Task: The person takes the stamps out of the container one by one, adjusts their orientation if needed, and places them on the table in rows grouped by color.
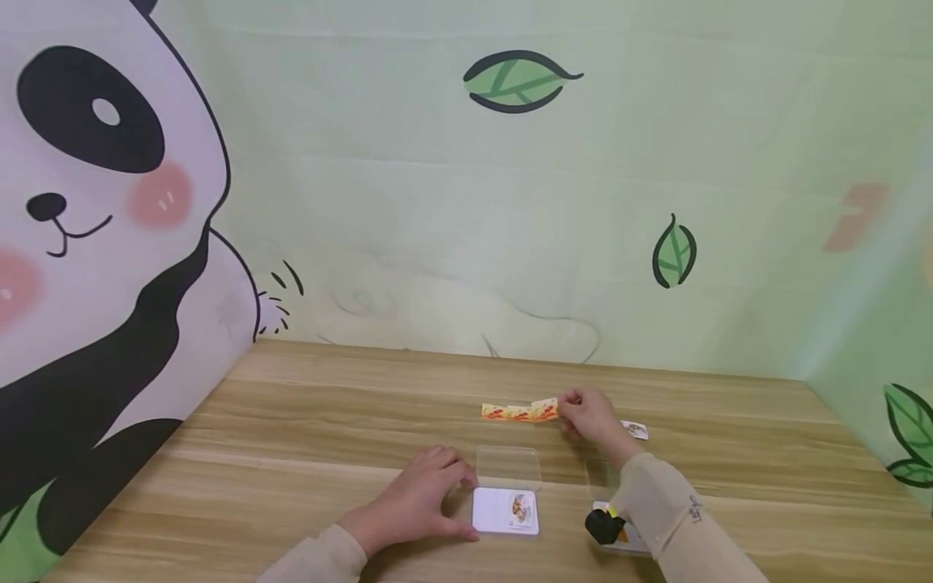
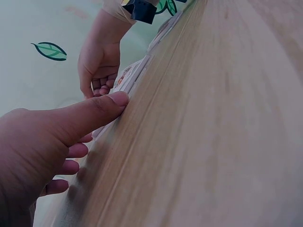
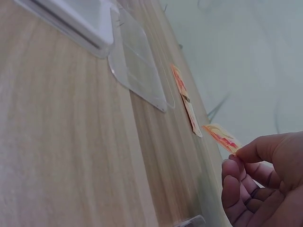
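My right hand (image 1: pixel 592 417) pinches a small yellow-orange picture card (image 3: pixel 221 138) between thumb and fingertips, raised above the wooden table in the right wrist view. Two similar cards lie in a row on the table, the left one (image 1: pixel 495 412) beside the middle one (image 1: pixel 520 414). My left hand (image 1: pixel 423 498) holds the left side of a shallow white case (image 1: pixel 492 512), thumb at its near corner and forefinger at its far corner. Inside the case a small food picture card (image 1: pixel 521 508) lies on the right. Its clear lid (image 1: pixel 508 465) lies folded open behind.
A second case (image 1: pixel 628 547) with a clear lid (image 1: pixel 599 479) stands to the right, partly hidden under my right sleeve and the black wrist camera (image 1: pixel 603 526). Another small picture card (image 1: pixel 636 430) lies beyond my right wrist. A panda-print backdrop (image 1: pixel 408 202) borders the table (image 1: pixel 328 405).
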Tool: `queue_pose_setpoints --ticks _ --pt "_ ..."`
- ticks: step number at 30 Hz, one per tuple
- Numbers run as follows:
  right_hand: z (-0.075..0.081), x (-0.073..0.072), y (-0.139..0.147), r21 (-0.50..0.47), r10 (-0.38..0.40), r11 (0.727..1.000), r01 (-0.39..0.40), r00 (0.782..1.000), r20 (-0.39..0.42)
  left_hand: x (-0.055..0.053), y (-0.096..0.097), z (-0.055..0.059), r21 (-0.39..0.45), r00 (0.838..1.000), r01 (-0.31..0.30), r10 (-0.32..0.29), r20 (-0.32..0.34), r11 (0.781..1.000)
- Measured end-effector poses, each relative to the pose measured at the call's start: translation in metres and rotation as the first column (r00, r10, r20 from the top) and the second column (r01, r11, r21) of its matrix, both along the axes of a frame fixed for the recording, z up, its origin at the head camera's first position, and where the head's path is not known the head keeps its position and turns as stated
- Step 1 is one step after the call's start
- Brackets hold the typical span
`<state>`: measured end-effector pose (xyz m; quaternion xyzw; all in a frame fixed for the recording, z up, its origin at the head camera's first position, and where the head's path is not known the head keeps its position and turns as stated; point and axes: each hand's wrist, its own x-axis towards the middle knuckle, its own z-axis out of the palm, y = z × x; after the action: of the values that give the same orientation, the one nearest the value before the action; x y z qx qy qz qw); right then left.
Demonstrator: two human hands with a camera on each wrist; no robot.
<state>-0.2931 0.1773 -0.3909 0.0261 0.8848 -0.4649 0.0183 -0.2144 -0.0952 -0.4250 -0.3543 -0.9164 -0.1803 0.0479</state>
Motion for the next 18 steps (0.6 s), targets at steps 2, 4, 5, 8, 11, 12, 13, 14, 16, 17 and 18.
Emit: queue_pose_setpoints --ticks 2,4,5,8,11,12,13,14,16,17,18 --pt "-0.0005 -0.0004 0.0007 0.005 -0.006 1.000 0.006 1.000 0.006 -0.0001 -0.0001 0.0002 0.001 1.000 0.001 -0.001 0.000 1.000" --pt "-0.0009 -0.0015 0.0011 0.011 -0.012 1.000 0.012 1.000 0.013 -0.0003 -0.0002 0.0004 0.001 1.000 0.002 -0.002 -0.001 1.000" --pt "-0.0011 -0.0019 0.0011 0.012 -0.015 1.000 0.015 1.000 0.018 -0.0003 -0.0003 0.0004 0.001 1.000 0.002 -0.002 -0.001 1.000" --pt "-0.0017 -0.0022 0.0010 0.015 -0.020 1.000 0.019 0.999 0.026 0.0002 -0.0002 0.0012 -0.001 1.000 0.000 0.000 -0.003 1.000" --pt "-0.0024 -0.0015 0.0011 0.005 -0.020 1.000 0.020 1.000 0.023 0.0006 -0.0002 0.0012 -0.004 1.000 -0.002 0.002 -0.003 1.000" --pt "-0.0027 -0.0014 0.0013 0.002 -0.019 1.000 0.019 1.000 0.021 0.0007 -0.0002 0.0013 -0.005 1.000 -0.003 0.003 -0.003 1.000" --pt "-0.0029 -0.0012 0.0012 -0.002 -0.019 1.000 0.020 1.000 0.020 0.0009 -0.0002 0.0014 -0.005 1.000 -0.003 0.003 -0.002 1.000" --pt "-0.0032 -0.0013 0.0012 -0.003 -0.020 1.000 0.020 1.000 0.017 0.0011 -0.0002 0.0016 -0.005 1.000 -0.003 0.003 -0.001 1.000" --pt "-0.0039 -0.0012 0.0011 -0.002 -0.021 1.000 0.021 1.000 0.012 0.0016 -0.0003 0.0020 -0.006 1.000 -0.004 0.004 0.001 1.000" --pt "-0.0044 -0.0014 0.0010 0.003 -0.023 1.000 0.023 1.000 0.011 0.0018 -0.0003 0.0022 -0.006 1.000 -0.004 0.004 0.001 1.000" --pt "-0.0048 -0.0012 0.0010 0.008 -0.021 1.000 0.021 1.000 0.009 0.0020 -0.0003 0.0024 -0.006 1.000 -0.004 0.004 0.002 1.000"
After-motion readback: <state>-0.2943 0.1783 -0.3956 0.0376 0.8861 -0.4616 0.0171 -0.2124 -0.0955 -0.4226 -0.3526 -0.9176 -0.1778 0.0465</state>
